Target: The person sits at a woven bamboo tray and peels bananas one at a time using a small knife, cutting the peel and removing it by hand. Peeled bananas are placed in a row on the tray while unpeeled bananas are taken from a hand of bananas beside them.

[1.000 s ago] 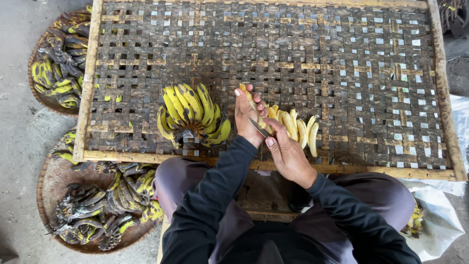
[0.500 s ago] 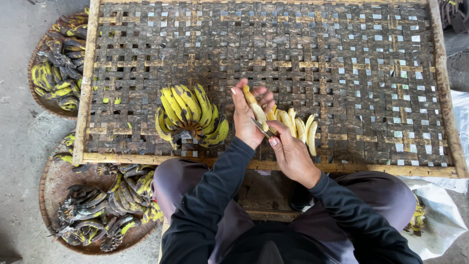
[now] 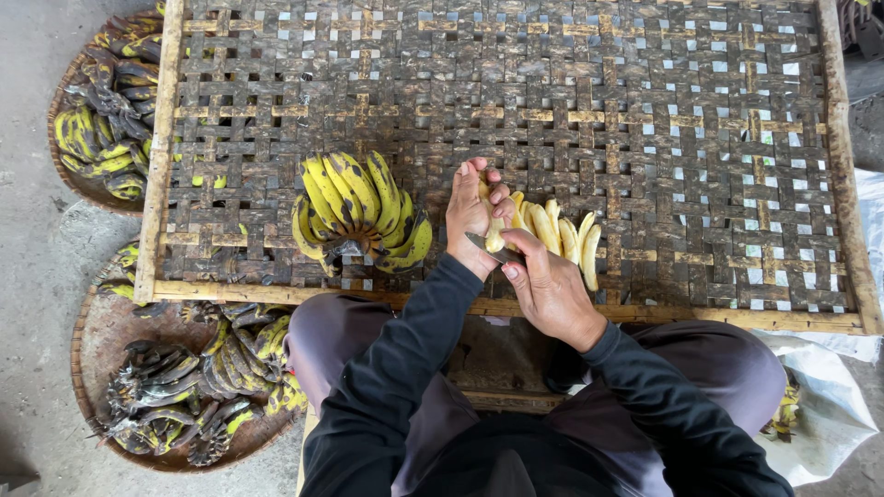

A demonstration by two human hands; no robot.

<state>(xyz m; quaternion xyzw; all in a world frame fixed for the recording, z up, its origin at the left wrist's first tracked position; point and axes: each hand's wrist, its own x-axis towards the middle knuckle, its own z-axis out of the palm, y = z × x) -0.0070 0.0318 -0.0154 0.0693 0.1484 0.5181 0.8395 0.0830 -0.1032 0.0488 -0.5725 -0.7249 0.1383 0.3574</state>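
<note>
Change: over the last second the peeled banana (image 3: 494,241) has shifted in the left hand (image 3: 471,213) from angled out to the right to tucked close against the palm, and the right hand (image 3: 550,290) has moved in under it; the cut appears further along.
Left hand: fingers wrapped closed around the pale fruit, just above the tray's near rail, at 6 o'clock of the tray.
Right hand: closed on a small knife (image 3: 481,245), its grey blade laid against the fruit's lower end.
Peeled pile: pale, smooth, curved bananas (image 3: 564,237) lie side by side at 3 o'clock of the left hand, touching each other.
Unpeeled bunch: a fan of yellow bananas (image 3: 357,210) with black blotches, at 9 o'clock of the hands, resting on the weave.
Tray: a woven bamboo tray (image 3: 645,120), dark stained strips in an open lattice, framed by pale rails.
Baskets: a round basket (image 3: 106,327) at 8 o'clock holds limp, blackened peels and stalks; another basket (image 3: 69,175) at 10 o'clock holds more.
Floor: rough grey concrete (image 3: 37,267).
</note>
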